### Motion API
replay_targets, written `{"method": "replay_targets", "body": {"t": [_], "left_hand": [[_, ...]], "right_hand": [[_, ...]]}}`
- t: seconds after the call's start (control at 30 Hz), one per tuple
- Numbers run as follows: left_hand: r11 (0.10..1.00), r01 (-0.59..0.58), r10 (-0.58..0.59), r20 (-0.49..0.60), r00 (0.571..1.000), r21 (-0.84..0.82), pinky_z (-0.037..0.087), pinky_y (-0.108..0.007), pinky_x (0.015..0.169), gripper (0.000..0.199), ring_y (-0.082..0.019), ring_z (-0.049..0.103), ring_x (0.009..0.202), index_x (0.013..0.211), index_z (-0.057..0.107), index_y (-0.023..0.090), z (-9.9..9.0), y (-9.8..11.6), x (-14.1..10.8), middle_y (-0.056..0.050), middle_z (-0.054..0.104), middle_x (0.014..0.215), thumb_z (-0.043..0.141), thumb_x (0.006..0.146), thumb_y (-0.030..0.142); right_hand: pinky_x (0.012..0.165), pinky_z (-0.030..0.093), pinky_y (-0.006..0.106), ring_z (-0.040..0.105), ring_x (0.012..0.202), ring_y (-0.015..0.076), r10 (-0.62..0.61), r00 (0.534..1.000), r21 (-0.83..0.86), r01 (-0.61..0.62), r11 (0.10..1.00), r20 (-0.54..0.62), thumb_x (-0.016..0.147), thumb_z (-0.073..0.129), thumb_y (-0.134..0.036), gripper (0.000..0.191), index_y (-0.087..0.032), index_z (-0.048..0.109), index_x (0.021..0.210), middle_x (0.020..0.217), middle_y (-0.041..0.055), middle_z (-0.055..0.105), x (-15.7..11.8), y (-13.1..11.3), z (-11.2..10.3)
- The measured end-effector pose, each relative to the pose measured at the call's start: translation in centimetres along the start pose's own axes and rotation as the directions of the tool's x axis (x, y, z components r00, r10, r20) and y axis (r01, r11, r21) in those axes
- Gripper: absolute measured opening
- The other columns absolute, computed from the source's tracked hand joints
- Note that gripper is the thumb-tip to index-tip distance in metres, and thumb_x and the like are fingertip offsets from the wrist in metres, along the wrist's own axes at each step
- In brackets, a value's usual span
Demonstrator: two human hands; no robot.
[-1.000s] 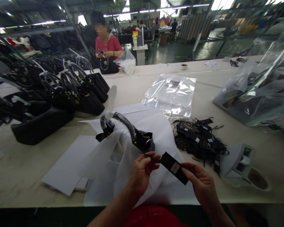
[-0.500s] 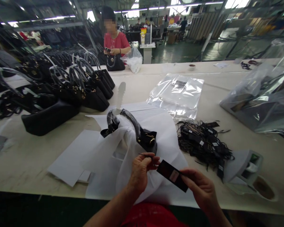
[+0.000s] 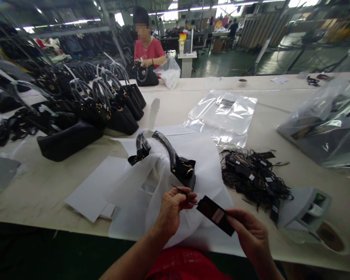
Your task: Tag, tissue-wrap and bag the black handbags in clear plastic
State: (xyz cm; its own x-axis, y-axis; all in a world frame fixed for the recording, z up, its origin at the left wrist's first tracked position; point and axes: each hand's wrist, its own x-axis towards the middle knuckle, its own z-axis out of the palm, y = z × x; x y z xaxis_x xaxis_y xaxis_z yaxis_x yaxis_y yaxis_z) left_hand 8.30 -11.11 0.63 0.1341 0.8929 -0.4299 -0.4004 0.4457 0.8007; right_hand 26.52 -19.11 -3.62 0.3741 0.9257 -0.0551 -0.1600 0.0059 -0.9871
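My right hand (image 3: pixel 251 230) pinches the lower right end of a black hang tag (image 3: pixel 215 216) with a small pale label on it. The tag's thin black cord (image 3: pixel 179 189) is pinched between the fingers of my left hand (image 3: pixel 175 208). Just beyond my hands stands a black handbag (image 3: pixel 183 173) with plastic-wrapped handles (image 3: pixel 165 146) and gold-coloured metal parts. White tissue paper (image 3: pixel 154 171) lies around the bag and covers much of its front. To the right sits a tangled pile of black hang tags (image 3: pixel 251 175).
A label dispenser (image 3: pixel 305 212) stands at the right edge. Clear plastic bags (image 3: pixel 224 112) lie beyond the handbag, and white boards (image 3: pixel 96 190) lie left. Several black handbags (image 3: pixel 119 112) fill the far left. A co-worker (image 3: pixel 148 50) stands across the table (image 3: pixel 268 140).
The whole view has shifted slightly, so the table things appear farther right. Both my hands keep their hold on the tag and its cord. The co-worker's hands have lowered toward the bag there.
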Motion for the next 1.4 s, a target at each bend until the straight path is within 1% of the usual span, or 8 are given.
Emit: {"method": "replay_targets", "body": {"t": [0.17, 0.47, 0.73, 0.93, 1.1, 1.17, 1.3, 1.4], "left_hand": [[0.998, -0.013, 0.015, -0.020, 1.000, 0.061, 0.046, -0.027, 0.060, 0.032, -0.019, 0.065, 0.064, 0.079, 0.060, 0.009, -0.4, 0.1, -0.5, -0.012, 0.070, 0.075, 0.057, 0.050, 0.022], [0.959, -0.199, 0.224, -0.106, 0.969, 0.203, 0.045, -0.024, 0.055, 0.027, -0.017, 0.064, 0.060, 0.076, 0.061, 0.012, -1.2, 1.0, -0.8, -0.009, 0.070, 0.069, 0.060, 0.058, 0.031], [0.950, -0.271, 0.299, -0.203, 0.932, 0.154, 0.045, -0.025, 0.052, 0.029, -0.016, 0.061, 0.054, 0.077, 0.061, 0.012, -2.1, 1.7, -0.6, -0.007, 0.068, 0.062, 0.067, 0.058, 0.032], [0.948, -0.276, 0.304, -0.196, 0.932, 0.155, 0.042, -0.024, 0.052, 0.029, -0.014, 0.058, 0.052, 0.076, 0.064, 0.011, -3.4, 2.6, 0.0, -0.007, 0.067, 0.059, 0.071, 0.057, 0.032], [0.958, -0.237, 0.258, -0.117, 0.959, 0.163, 0.042, -0.022, 0.053, 0.032, -0.012, 0.056, 0.051, 0.077, 0.065, 0.010, -5.0, 3.4, 0.9, -0.007, 0.067, 0.061, 0.071, 0.061, 0.037], [0.965, -0.203, 0.214, -0.052, 0.975, 0.164, 0.041, -0.022, 0.053, 0.032, -0.012, 0.055, 0.051, 0.077, 0.064, 0.010, -5.5, 3.9, 1.0, -0.008, 0.068, 0.063, 0.070, 0.062, 0.039], [0.968, -0.136, 0.111, 0.125, 0.986, 0.210, 0.041, -0.023, 0.053, 0.034, -0.012, 0.056, 0.053, 0.077, 0.064, 0.010, -6.6, 5.3, 0.9, -0.009, 0.068, 0.067, 0.066, 0.068, 0.043], [0.960, -0.112, 0.046, 0.251, 0.967, 0.256, 0.042, -0.024, 0.054, 0.036, -0.014, 0.059, 0.056, 0.081, 0.065, 0.010, -7.5, 6.4, 0.7, -0.010, 0.068, 0.070, 0.062, 0.072, 0.045]], "right_hand": [[0.059, 0.050, 0.019, 0.061, 0.065, 0.0134, 0.012, 0.999, 0.040, -0.010, 0.999, -0.040, 0.063, 0.076, -0.035, 0.021, -0.022, 0.070, 0.078, 0.072, 0.0011, 0.068, 0.0, 0.1, -0.1], [0.053, 0.047, 0.022, 0.058, 0.060, 0.0145, 0.045, 0.995, -0.045, -0.041, 0.998, 0.085, 0.064, 0.074, -0.040, 0.024, -0.020, 0.068, 0.074, 0.067, 0.0014, 0.065, -0.2, 1.2, 0.0], [0.055, 0.048, 0.024, 0.057, 0.060, 0.0152, 0.052, 0.988, -0.054, -0.044, 0.998, 0.145, 0.060, 0.076, -0.044, 0.029, -0.018, 0.068, 0.069, 0.066, 0.0031, 0.063, -0.3, 1.0, 1.3], [0.052, 0.046, 0.023, 0.055, 0.060, 0.0146, 0.048, 0.988, -0.043, -0.042, 0.998, 0.144, 0.062, 0.075, -0.042, 0.025, -0.019, 0.069, 0.071, 0.066, 0.0021, 0.062, -0.1, 1.3, 2.2], [0.051, 0.045, 0.022, 0.056, 0.058, 0.0140, 0.051, 0.994, -0.072, -0.044, 0.996, 0.098, 0.064, 0.074, -0.042, 0.025, -0.020, 0.069, 0.074, 0.067, 0.0016, 0.064, -0.4, 1.8, 3.0], [0.054, 0.047, 0.023, 0.058, 0.060, 0.0149, 0.033, 0.992, -0.144, -0.014, 0.989, 0.126, 0.067, 0.071, -0.042, 0.023, -0.021, 0.069, 0.074, 0.068, 0.0021, 0.065, -0.3, 1.7, 3.7], [0.074, 0.051, 0.028, 0.063, 0.080, 0.0204, -0.133, 0.950, -0.343, 0.230, 0.911, 0.284, 0.074, 0.065, -0.036, 0.016, -0.020, 0.069, 0.075, 0.084, 0.0067, 0.069, 0.1, 0.8, 6.7], [0.069, 0.050, 0.027, 0.061, 0.075, 0.0177, -0.277, 0.924, -0.393, 0.365, 0.844, 0.263, 0.079, 0.060, -0.031, 0.013, -0.020, 0.068, 0.078, 0.079, 0.0058, 0.067, 0.3, -0.1, 10.7]]}}
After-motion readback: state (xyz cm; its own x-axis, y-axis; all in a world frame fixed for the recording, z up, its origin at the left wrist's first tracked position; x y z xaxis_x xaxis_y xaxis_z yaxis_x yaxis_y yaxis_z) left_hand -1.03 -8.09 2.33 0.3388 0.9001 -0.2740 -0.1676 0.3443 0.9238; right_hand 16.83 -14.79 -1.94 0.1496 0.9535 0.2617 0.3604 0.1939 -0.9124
